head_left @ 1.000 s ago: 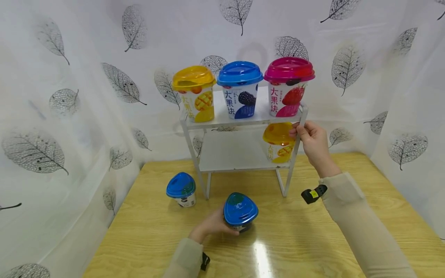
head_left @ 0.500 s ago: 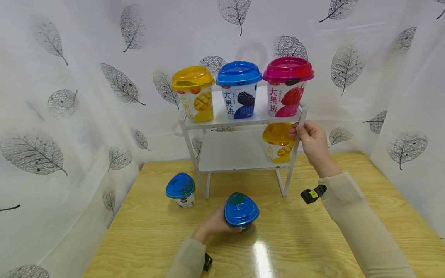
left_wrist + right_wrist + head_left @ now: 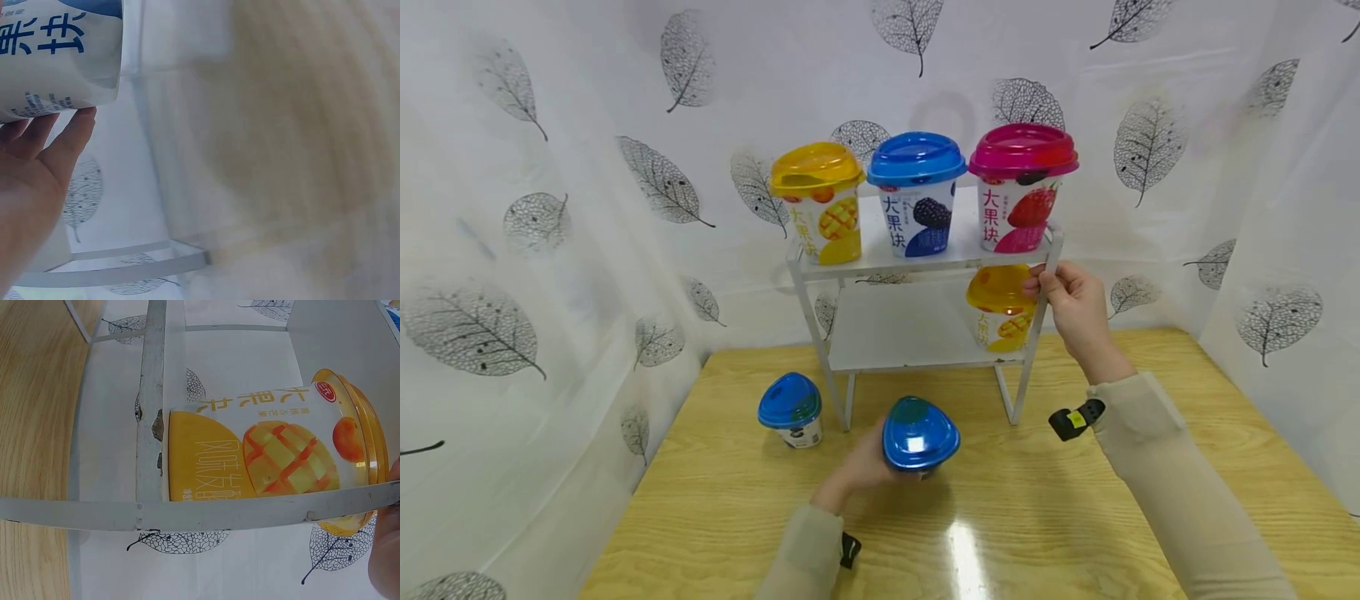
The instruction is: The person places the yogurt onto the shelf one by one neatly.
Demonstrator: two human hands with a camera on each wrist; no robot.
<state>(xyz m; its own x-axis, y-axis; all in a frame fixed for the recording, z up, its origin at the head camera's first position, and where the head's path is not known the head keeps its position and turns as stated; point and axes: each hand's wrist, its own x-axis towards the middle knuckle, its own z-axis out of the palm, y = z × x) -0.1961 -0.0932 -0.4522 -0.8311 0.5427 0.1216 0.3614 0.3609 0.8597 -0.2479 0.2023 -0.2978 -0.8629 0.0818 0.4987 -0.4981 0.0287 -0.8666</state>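
My left hand grips a blue-lidded yogurt cup from its left side, over the table in front of the shelf. In the left wrist view, fingers lie along the white side of this cup, with blue lettering. My right hand pinches the right upright of the white two-tier shelf, just below the upper tier. Beside that upright, a yellow-lidded mango yogurt cup stands on the lower tier. The right wrist view shows this mango cup behind the upright.
On the upper tier stand a yellow-lidded mango cup, a blue-lidded blackberry cup and a pink-lidded strawberry cup. Another blue-lidded cup stands on the wooden table, left of the shelf. A leaf-patterned sheet surrounds the table.
My left hand has raised the blue-lidded yogurt cup, moving it slightly toward the shelf, and its lid now tilts differently. The right hand keeps its hold on the shelf upright.
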